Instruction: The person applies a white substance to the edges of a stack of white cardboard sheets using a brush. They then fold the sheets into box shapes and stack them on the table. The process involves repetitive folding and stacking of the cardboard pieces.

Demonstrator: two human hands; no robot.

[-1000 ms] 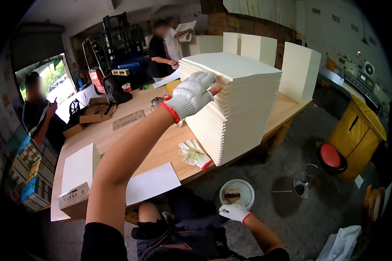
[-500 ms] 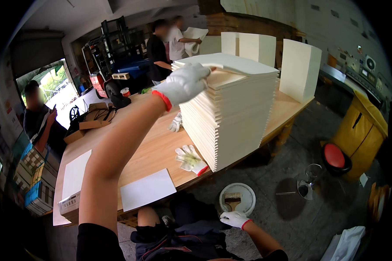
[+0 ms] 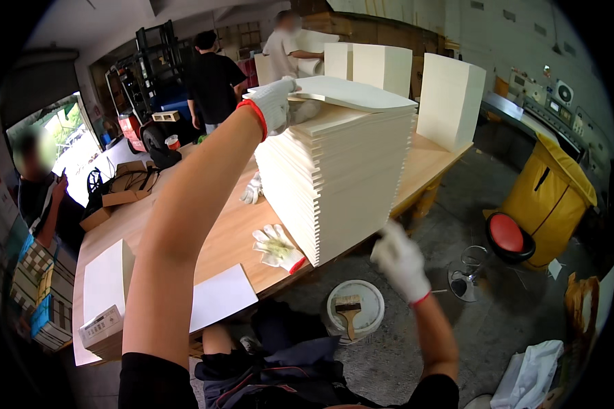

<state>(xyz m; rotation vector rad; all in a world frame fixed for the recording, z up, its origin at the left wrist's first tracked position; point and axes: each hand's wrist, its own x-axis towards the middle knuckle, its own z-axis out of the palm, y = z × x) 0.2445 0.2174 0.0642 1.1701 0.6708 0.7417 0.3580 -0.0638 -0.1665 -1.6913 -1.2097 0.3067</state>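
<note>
A tall stack of white sheets (image 3: pixel 355 184), perhaps paper or thin board, rises from the table's front edge. At its top left corner my gloved left hand (image 3: pixel 278 108) is closed on the edge of some raised top sheets (image 3: pixel 358 93), thumb side beneath them. My gloved right hand (image 3: pixel 399 262) is in the air just off the front of the stack, smeared by motion, so its fingers are unclear. Below it, a wide flat brush (image 3: pixel 348 312) rests across a round white bucket (image 3: pixel 371 307), its handle toward me.
On the wooden table (image 3: pixel 218 235) lie a spare glove (image 3: pixel 278 247), another glove (image 3: pixel 252 189) and a flat white sheet (image 3: pixel 223 297). More white stacks (image 3: pixel 450 102) stand behind. A red-topped stool (image 3: pixel 506 233) and yellow bag (image 3: pixel 549 198) are at right. Several people stand beyond the table.
My right hand has left the brush and moved up and right. My left hand has stayed at the stack's top corner, where the top sheets are raised. The view has shifted slightly.
</note>
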